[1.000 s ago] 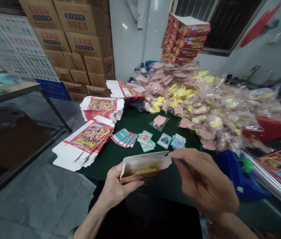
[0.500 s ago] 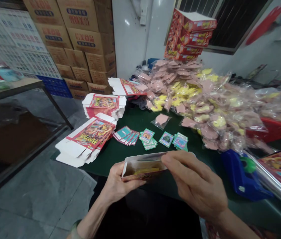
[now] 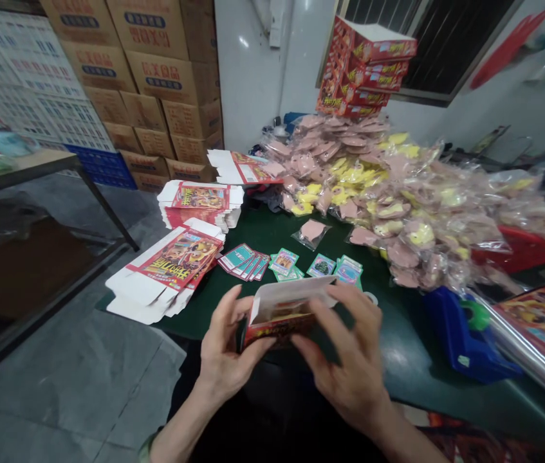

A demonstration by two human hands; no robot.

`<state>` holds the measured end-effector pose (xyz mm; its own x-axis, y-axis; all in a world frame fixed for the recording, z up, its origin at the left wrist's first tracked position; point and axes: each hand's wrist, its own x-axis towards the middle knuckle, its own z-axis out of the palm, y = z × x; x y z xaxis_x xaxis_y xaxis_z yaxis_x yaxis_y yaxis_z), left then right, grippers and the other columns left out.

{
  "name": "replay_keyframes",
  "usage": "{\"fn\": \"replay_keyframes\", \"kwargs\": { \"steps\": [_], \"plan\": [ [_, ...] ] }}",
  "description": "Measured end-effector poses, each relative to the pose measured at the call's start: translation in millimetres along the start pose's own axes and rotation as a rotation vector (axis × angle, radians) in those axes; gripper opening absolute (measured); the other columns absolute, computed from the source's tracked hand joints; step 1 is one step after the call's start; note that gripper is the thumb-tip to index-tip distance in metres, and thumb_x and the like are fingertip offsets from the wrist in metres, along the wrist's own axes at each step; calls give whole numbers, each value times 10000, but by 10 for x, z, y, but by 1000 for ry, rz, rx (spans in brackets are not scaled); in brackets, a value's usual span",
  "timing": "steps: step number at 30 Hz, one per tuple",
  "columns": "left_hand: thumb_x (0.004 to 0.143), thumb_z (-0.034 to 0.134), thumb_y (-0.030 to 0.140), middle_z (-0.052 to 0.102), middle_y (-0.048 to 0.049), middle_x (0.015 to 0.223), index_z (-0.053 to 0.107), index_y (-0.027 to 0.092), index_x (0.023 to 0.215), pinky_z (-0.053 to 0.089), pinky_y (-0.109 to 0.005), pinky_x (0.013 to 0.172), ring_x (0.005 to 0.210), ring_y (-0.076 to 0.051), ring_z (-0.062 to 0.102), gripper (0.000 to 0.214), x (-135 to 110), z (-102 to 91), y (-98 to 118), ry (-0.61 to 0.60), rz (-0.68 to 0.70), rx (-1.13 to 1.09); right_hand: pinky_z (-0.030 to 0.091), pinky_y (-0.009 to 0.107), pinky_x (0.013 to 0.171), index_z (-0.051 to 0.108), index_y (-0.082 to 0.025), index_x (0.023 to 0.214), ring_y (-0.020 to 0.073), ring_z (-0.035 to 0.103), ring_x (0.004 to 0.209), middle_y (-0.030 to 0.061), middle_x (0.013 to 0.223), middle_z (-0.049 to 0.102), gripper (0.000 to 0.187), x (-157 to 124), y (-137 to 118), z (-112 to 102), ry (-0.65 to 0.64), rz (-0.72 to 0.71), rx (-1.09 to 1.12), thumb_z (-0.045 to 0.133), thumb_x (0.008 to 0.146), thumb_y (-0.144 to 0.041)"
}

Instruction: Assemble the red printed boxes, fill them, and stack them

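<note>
Several cards (image 3: 284, 262) behind open box (image 3: 280, 299)

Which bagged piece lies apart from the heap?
The single pink piece on the green table, just beyond the cards. It sits alone there; the other bagged pieces bunch together in the heap.

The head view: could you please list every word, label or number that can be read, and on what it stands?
"美食品": brown carton; the character before it is unclear to me.
"我的刀盾": flattened red-and-white box.
"我的刀盾": stacked red boxes, partly blurred.
Too small or blurred: print on the open box, the cards and elsewhere.
</note>
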<state>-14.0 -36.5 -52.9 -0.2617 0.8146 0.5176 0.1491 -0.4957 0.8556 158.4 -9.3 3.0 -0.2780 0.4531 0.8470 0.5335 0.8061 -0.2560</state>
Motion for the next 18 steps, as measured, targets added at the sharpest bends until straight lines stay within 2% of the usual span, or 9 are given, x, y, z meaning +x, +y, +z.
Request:
{"fn": "replay_keyframes", "kwargs": {
  "steps": [1, 3, 4, 6, 8, 11, 15, 18],
  "plan": [
    [730, 702, 150, 654, -57, 1127, 322, 283, 1379, 559, -275, 821, 965, -178, 669, 764, -19, 15, -24, 48, 71, 31, 423, 490, 946, 478, -240, 1265, 284, 470, 1156, 115, 1208, 496, 526, -73, 27, 29, 92, 104, 48, 672, 778, -196],
    [753, 669, 107, 640, -54, 1134, 345, 297, 1362, 548, -266, 838, 989, -168, 656, 715, -41, 43, -78, 79, 183, 107, 468, 454, 922, 442, -237, 1288, 253, 518, 1117, 111, 1195, 515, 556, -216, 70, 120, 180, 336, 185, 664, 780, -183],
    [758, 655, 90, 629, -57, 1145, 379, 294, 1340, 541, -273, 851, 1009, -172, 645, 675, -40, 56, -101, 75, 232, 147, 491, 428, 901, 440, -231, 1282, 235, 545, 1086, 108, 1177, 533, 537, -274, 84, 172, 183, 421, 252, 650, 790, -179],
    [764, 632, 61, 611, -68, 1160, 432, 278, 1302, 528, -297, 870, 1040, -186, 621, 613, -9, 74, -128, 53, 326, 218, 515, 381, 875, 458, -225, 1256, 207, 574, 1046, 95, 1139, 559, 488, -345, 108, 268, 172, 481, 337, 626, 804, -156],
    [754, 628, 39, 596, -78, 1171, 452, 264, 1287, 516, -311, 874, 1064, -198, 597, 604, 59, 84, -125, 36, 386, 260, 513, 365, 884, 459, -229, 1258, 201, 568, 1060, 88, 1141, 551, 504, -361, 140, 324, 208, 436, 367, 631, 794, -134],
    [726, 657, 42, 606, -76, 1113, 479, 238, 1257, 518, -281, 820, 998, -181, 603, 593, 198, 90, -87, -28, 395, 234, 504, 374, 886, 443, -246, 1289, 202, 546, 1070, 86, 1154, 523, 537, -351, 236, 326, 200, 358, 355, 618, 797, -118],
    [778, 625, 150, 639, -89, 1021, 567, 182, 1147, 527, -295, 755, 911, -188, 623, 375, 351, 69, 6, -150, 418, 158, 505, 379, 827, 492, -261, 1255, 213, 521, 1050, 81, 1111, 515, 487, -348, 396, 223, 131, 235, 267, 598, 804, -108],
    [844, 526, 144, 652, -99, 1078, 636, 178, 1057, 519, -306, 801, 961, -193, 634, 242, 409, 40, 87, -142, 367, 148, 509, 361, 781, 558, -264, 1172, 198, 532, 998, 77, 1126, 509, 381, -309, 442, 103, 102, 135, 259, 575, 819, -121]
  ]
}}
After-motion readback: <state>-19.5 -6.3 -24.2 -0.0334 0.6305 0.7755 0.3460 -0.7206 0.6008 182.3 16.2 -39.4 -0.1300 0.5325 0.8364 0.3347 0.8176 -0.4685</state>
